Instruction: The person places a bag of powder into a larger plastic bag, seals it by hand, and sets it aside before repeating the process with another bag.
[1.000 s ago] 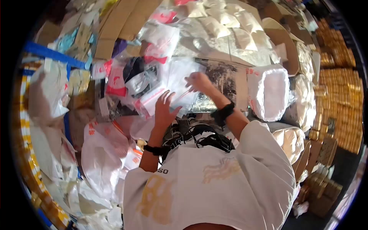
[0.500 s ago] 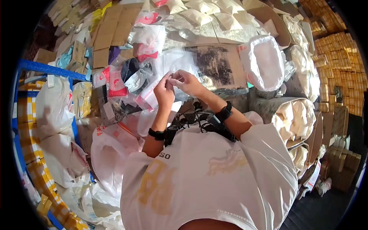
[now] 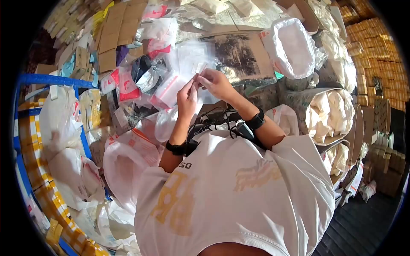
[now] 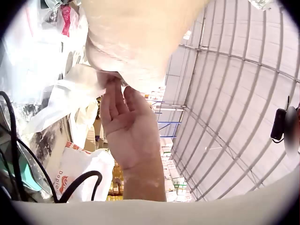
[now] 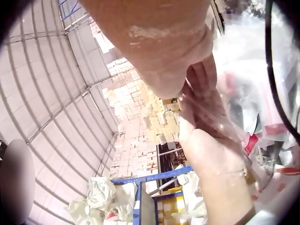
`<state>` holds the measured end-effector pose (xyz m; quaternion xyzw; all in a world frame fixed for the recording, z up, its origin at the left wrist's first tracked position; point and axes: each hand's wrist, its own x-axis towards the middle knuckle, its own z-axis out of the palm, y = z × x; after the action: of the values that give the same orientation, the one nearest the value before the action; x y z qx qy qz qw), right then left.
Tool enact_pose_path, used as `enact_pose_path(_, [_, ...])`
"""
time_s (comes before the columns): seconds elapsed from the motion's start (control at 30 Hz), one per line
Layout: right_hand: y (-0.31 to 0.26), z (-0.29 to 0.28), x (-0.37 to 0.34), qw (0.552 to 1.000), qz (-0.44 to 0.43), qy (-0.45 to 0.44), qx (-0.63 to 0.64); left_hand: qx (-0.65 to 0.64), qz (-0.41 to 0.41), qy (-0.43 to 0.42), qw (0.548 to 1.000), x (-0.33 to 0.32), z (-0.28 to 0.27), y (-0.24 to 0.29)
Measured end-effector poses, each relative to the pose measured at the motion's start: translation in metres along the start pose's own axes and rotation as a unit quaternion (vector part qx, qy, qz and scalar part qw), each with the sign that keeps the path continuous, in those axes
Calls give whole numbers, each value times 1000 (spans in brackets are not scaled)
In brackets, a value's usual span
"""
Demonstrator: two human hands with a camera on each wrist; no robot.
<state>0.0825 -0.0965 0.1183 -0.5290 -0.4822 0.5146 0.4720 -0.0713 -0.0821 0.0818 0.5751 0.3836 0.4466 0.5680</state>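
At the middle of the work surface, the left hand (image 3: 187, 96) and right hand (image 3: 217, 83) meet, fingertips together. Between them they pinch a thin translucent plastic bag (image 4: 65, 96), which hangs loose beside the fingers in the left wrist view. Its gripped edge is mostly hidden behind the fingers. Just beyond the hands lies a spread of clear plastic bags (image 3: 185, 55). Left of the left hand are a pink-edged plastic bag (image 3: 166, 91) and pink-and-white packets (image 3: 128, 88).
A bin lined with white plastic (image 3: 294, 47) stands to the right, beside a dark-stained cardboard sheet (image 3: 243, 53). A metal scoop (image 3: 201, 24) lies at the back. Blue rack bars (image 3: 51, 79) run along the left. Stuffed cream-coloured bags (image 3: 329, 113) fill a box at right.
The hands were apart over the clear bags one second ago; they came together near the body and now pinch a bag between them. The head view has shifted too.
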Motion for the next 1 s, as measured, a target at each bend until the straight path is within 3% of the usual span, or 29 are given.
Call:
enact_pose_path(0.2, [-4, -20, -11, 995, -22, -69, 65, 48, 12, -38, 998, -6, 7, 17])
enact_pose_path(0.63, [-7, -122, -24, 991, -18, -55, 123, -66, -60, -100, 991, 16, 98, 30])
enact_pose_path(1.0, [15, -201, -25, 978, -40, -61, 196, -87, -94, -41, 991, 32, 189, 37])
